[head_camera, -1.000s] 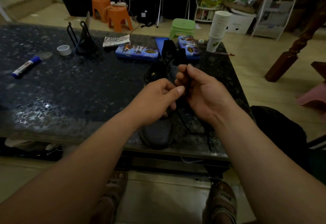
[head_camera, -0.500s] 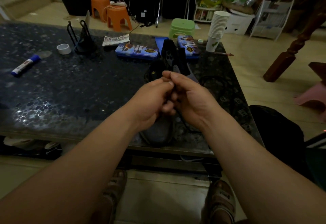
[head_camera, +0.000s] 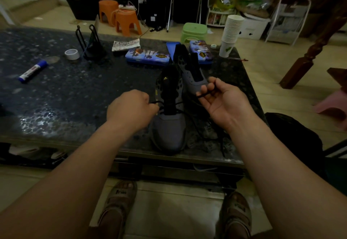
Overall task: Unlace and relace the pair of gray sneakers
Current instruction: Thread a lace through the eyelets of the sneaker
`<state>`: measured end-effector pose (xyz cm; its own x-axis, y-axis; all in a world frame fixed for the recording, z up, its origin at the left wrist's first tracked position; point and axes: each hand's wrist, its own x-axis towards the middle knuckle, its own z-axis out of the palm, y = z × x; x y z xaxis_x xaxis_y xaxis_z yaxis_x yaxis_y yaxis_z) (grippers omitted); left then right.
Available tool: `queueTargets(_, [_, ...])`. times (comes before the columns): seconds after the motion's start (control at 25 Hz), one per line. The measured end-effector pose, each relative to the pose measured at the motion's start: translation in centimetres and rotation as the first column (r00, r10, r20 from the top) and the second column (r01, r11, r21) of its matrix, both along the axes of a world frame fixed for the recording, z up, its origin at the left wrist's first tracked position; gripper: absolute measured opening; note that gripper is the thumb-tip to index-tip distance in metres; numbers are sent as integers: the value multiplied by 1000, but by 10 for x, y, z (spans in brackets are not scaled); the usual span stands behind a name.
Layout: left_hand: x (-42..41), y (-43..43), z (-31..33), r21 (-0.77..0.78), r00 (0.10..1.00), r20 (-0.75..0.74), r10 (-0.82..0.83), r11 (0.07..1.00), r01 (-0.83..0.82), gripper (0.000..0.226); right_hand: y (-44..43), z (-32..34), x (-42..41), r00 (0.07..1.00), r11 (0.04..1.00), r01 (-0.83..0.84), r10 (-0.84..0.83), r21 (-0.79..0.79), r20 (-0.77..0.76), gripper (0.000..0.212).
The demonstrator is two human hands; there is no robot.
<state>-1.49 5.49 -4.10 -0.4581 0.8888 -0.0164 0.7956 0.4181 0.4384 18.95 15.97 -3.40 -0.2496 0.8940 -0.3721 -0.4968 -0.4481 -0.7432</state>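
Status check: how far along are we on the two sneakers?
Done: the far sneaker shows bare eyelets, so it looks unlaced. In hand: on the near sneaker the black lace crosses only the lowest eyelets; the left hand and right hand each have an end in their grip, held apart. Left: the near sneaker's empty upper eyelets, then the far sneaker. Whether this lace is going in or coming out, I cannot tell.

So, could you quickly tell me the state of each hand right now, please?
Left hand: closed, pinching the black lace beside the near sneaker.
Right hand: closed, pinching another stretch of the black lace.
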Motion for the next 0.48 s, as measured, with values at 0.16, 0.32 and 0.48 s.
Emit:
queueTargets(0.16, [-4,2,-4,97,970,-243,-17,994,41,20,1,-3,0,998,999,-15,12,44,65,22])
queueTargets(0.32, [39,17,-8,398,943,128,-308,887,235,26,-17,-3,-25,970,969,-205,181,138,163,21])
queueTargets(0.48, [52,26,-1,402,658,665,-354,912,84,16,-24,-4,-39,950,946,-281,250,163,187,20])
